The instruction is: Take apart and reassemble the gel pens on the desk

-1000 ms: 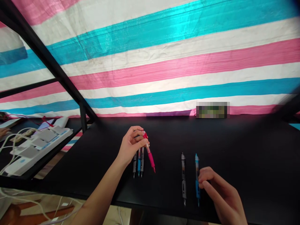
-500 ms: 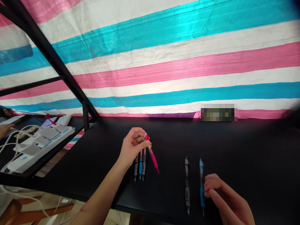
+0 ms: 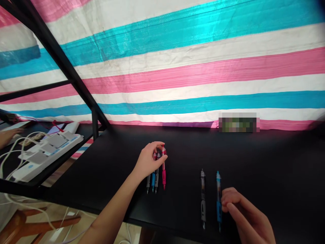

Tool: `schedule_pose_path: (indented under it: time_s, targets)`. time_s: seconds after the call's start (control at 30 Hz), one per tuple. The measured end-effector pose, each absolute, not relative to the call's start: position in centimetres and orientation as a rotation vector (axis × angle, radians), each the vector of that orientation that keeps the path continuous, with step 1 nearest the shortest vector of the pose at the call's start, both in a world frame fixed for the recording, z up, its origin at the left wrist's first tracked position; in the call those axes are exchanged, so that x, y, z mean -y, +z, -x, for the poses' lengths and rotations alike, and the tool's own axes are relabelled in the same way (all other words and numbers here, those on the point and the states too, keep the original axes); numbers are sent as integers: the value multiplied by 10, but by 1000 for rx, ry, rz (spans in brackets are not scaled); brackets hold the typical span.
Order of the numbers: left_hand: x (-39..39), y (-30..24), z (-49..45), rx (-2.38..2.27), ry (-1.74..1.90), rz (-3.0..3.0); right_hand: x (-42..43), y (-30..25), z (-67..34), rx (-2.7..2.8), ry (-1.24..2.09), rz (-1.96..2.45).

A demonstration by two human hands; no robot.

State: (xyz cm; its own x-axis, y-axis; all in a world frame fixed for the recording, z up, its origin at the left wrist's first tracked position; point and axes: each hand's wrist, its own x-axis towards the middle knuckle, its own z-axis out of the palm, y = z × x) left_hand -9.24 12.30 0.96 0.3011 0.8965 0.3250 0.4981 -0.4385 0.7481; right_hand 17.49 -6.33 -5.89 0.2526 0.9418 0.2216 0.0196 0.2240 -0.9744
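Observation:
Near the middle of the black table, my left hand pinches the upper end of a pink pen between thumb and fingers. The pen points toward me, just right of a close group: a grey pen, a blue pen and a second grey pen. My left hand partly covers the tops of that group. At the right, my right hand is closed with curled fingers, right beside a separate blue pen; I cannot tell whether it touches it. Left of that pen lies another grey pen.
A white power strip with plugs and cables lies at the left, beyond a black metal frame. Another person's hand shows at the far left. A striped sheet hangs behind the table. A blurred item stands at the back.
My left hand has swung the pink pen from a slant to nearly straight, lowering it beside the grouped pens. My right hand has stayed in place. The view has shifted slightly.

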Motion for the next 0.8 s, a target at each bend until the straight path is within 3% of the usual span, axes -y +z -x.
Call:
schedule_pose_path:
  time_s: [0.37,0.8]
  targets:
    - [-124,2,95,-1373,689,-2544,65,-55,-170,1052,898,1140]
    - [-113,15,88,-1315,1114,-2733,58,-64,-172,1005,861,1089]
